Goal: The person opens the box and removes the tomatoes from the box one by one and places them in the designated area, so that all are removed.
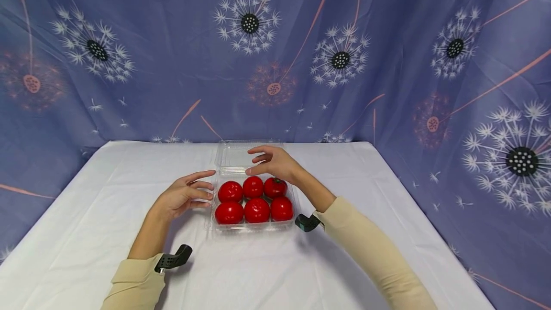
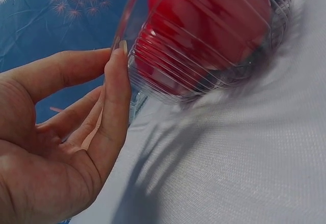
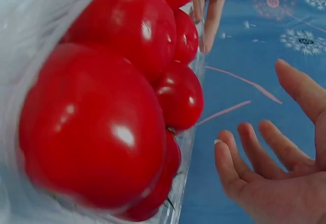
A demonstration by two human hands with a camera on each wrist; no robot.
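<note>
A clear plastic clamshell box (image 1: 254,226), its lid (image 1: 232,157) folded back behind it, holds several red tomatoes (image 1: 257,210) in two rows. At the box's left side is my left hand (image 1: 182,195), fingers spread and lightly bent. In the left wrist view, its fingertips (image 2: 120,63) overlap the clear rim beside a tomato (image 2: 204,30). Over the back right of the box, in front of the lid, my right hand (image 1: 275,162) hangs with fingers loosely parted. Seen from the right wrist, the right hand (image 3: 277,178) holds nothing and stands apart from the tomatoes (image 3: 91,127).
The box stands on a table with a white cloth (image 1: 344,181), towards its far edge. Behind and to the sides hangs a blue curtain (image 1: 181,51) with dandelion prints. A black wrist camera mount (image 1: 173,258) sits on the left sleeve.
</note>
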